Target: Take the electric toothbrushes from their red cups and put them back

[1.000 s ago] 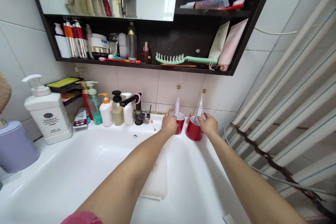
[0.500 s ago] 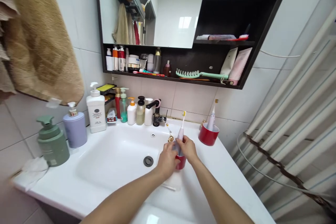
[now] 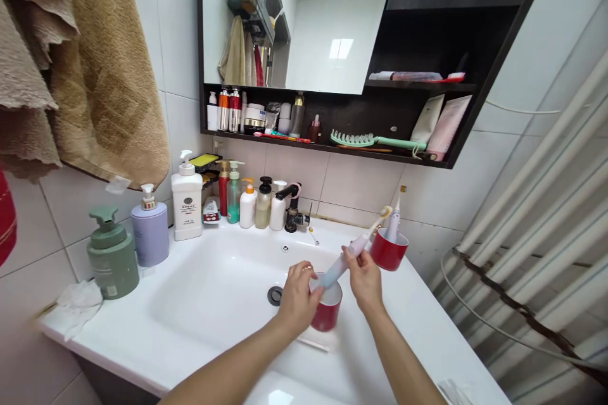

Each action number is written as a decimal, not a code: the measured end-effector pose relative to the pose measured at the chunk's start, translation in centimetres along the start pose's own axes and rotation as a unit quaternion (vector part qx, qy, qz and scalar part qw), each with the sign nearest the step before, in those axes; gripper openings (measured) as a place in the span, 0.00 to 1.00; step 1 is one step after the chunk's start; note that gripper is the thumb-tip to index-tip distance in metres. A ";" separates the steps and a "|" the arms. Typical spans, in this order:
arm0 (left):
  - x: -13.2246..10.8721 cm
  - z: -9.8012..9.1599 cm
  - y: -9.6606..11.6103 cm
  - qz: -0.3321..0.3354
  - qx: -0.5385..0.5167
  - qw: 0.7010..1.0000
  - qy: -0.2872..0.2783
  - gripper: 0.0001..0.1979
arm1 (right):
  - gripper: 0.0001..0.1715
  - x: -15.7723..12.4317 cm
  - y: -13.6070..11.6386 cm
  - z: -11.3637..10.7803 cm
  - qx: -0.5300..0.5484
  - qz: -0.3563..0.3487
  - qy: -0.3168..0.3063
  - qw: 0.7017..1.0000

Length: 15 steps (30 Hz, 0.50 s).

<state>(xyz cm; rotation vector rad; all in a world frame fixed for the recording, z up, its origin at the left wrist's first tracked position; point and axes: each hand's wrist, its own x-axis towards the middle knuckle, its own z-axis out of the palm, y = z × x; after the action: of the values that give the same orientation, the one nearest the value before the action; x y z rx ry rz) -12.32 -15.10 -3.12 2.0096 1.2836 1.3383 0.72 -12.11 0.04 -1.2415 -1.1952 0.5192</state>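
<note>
My right hand (image 3: 365, 275) is closed round the middle of a pale pink and blue electric toothbrush (image 3: 338, 267). The brush leans, its yellow-tipped head up to the right and its blue base over the mouth of a red cup (image 3: 327, 316). My left hand (image 3: 299, 297) grips that cup by its left side, above the sink (image 3: 213, 291). White shows inside the cup; whether the brush's base touches the rim I cannot tell. A second red cup (image 3: 389, 254) stands on the counter to the right, holding another electric toothbrush (image 3: 394, 223).
Several pump bottles (image 3: 248, 205) line the back edge left of the black faucet (image 3: 293, 209). A thin white stick (image 3: 312, 345) lies in the basin below the held cup. The cabinet shelf (image 3: 351, 150) overhangs the back. White radiator pipes (image 3: 532, 228) stand at right.
The toothbrush has come up from upright in the cup to a rightward lean, its base now at the mouth. My right hand has moved right. The whole view has shifted slightly.
</note>
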 end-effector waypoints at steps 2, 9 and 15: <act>1.0 -0.8 0.4 -0.043 -0.127 0.991 -0.004 0.08 | 0.21 0.1 -1.3 0.0 0.087 0.015 -0.015 0.996; 1.6 -0.5 1.0 -0.243 -0.412 0.854 -0.206 0.21 | 0.23 -1.8 -2.2 1.3 0.194 0.127 -0.169 0.958; 0.0 0.3 0.7 -0.270 -0.459 0.803 -0.268 0.24 | 0.19 -1.2 -1.9 0.8 0.292 0.195 -0.064 0.934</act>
<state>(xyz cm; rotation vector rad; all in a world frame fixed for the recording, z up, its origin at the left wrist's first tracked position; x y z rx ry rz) -11.70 -15.39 -2.69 1.0714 0.6331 0.7630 -0.94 -13.38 1.14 -0.9275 -0.8000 1.1736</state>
